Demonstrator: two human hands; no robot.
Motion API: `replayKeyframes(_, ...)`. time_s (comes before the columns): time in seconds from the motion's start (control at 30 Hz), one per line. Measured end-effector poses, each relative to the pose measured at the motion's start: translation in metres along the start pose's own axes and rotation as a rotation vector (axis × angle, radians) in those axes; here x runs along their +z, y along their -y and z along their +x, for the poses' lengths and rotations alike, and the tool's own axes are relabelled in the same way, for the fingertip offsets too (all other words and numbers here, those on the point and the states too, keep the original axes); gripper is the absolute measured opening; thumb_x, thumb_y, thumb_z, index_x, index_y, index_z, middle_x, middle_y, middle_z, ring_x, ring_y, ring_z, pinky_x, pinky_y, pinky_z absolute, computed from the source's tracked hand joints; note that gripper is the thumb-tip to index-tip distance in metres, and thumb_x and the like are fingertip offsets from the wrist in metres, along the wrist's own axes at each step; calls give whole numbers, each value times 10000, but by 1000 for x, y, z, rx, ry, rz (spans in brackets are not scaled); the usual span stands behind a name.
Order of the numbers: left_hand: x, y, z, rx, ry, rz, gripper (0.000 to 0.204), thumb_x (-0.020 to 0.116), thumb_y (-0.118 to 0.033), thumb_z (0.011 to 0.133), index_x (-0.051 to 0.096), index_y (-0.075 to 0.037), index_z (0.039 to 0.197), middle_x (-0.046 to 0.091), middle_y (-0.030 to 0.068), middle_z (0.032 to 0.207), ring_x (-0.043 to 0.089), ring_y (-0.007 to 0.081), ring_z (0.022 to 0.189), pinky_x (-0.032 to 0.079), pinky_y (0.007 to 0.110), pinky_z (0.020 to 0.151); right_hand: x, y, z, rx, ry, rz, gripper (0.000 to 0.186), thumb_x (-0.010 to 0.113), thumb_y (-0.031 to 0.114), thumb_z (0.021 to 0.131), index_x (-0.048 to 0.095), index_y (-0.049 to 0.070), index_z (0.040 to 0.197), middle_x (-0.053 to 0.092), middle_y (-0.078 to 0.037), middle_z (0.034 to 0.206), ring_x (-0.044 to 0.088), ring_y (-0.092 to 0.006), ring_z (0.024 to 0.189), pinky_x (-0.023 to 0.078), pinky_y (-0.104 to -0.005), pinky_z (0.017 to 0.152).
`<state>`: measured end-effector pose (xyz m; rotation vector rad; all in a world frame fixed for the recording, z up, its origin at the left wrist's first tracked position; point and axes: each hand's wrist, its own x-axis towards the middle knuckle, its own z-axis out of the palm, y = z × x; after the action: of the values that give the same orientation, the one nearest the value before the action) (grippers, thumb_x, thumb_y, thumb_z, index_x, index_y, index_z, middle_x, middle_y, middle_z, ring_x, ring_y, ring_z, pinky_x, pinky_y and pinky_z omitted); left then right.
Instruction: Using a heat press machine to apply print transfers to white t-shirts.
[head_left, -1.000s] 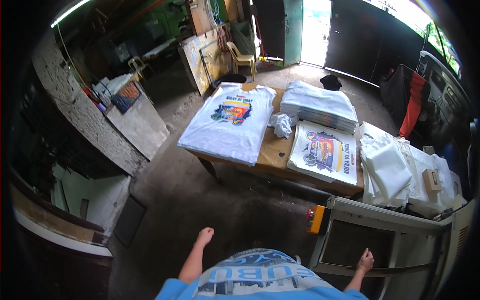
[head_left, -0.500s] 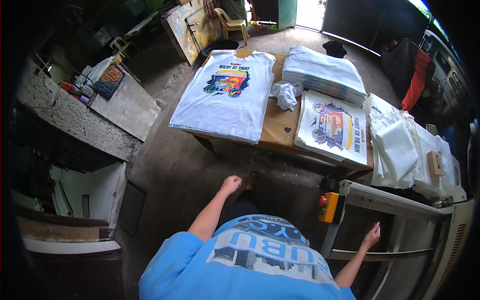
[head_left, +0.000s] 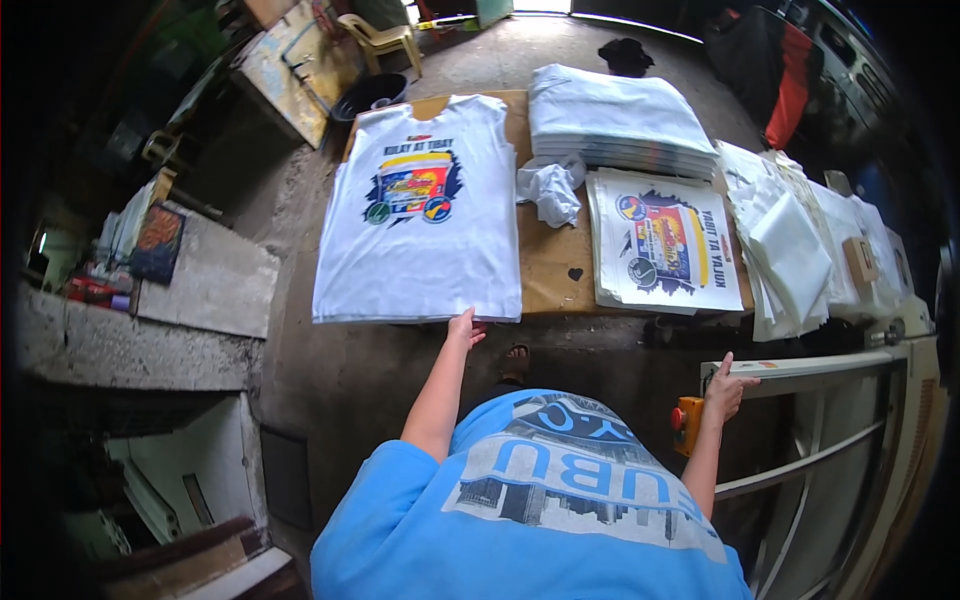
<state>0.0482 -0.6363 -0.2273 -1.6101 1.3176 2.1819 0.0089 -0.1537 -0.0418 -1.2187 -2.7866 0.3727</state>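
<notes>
My left hand (head_left: 467, 329) is at the front hem of a stack of white sleeveless shirt pieces (head_left: 415, 270), the top one bearing a colourful print. Its fingers look apart, and I cannot tell whether they touch the cloth. My right hand (head_left: 726, 393) is at the near-left corner of a pale metal frame (head_left: 815, 372), fingers spread and holding nothing. Just below that hand, an orange box with a red button (head_left: 688, 425) is fixed to the frame. The shirts lie on a brown table (head_left: 552, 262).
On the table are a crumpled white cloth (head_left: 553, 190), a thick folded white stack (head_left: 620, 115) and printed sheets (head_left: 660, 240). More white sheets (head_left: 790, 250) are piled at the right, near a small cardboard box (head_left: 859, 259). A concrete ledge (head_left: 215, 270) stands at the left.
I have come closer to the table. My left hand has moved forward to the shirts' hem. My right hand has moved forward and up to the frame's corner, its fingers spreading.
</notes>
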Motion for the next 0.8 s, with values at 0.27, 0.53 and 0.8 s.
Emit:
replayKeyframes(0.27,10,-31,-30,-245,372,513,211,417,-216,869,570,-71,849,634,49,702,630,187,641,496,316,570,-14,8,-8,58,-25,2,943,322,660,805,127,-105,1321,551,-302,1032,547,-412,959,438,-442,821)
replayKeyframes(0.53,168,-46,-65,1029,663,1146,205,573,-221,798,578,-23,849,606,107,769,594,217,661,462,324,594,-9,7,-3,81,-93,84,834,321,607,836,174,-49,1330,581,-277,979,572,-407,897,460,-463,765)
replayKeyframes(0.8,295,-6,-96,1490,908,1444,376,651,-251,732,524,-45,1020,531,155,1043,564,315,893,463,407,750,-8,12,-3,120,-98,65,779,386,547,839,207,-39,1319,609,-258,886,596,-390,822,477,-452,730)
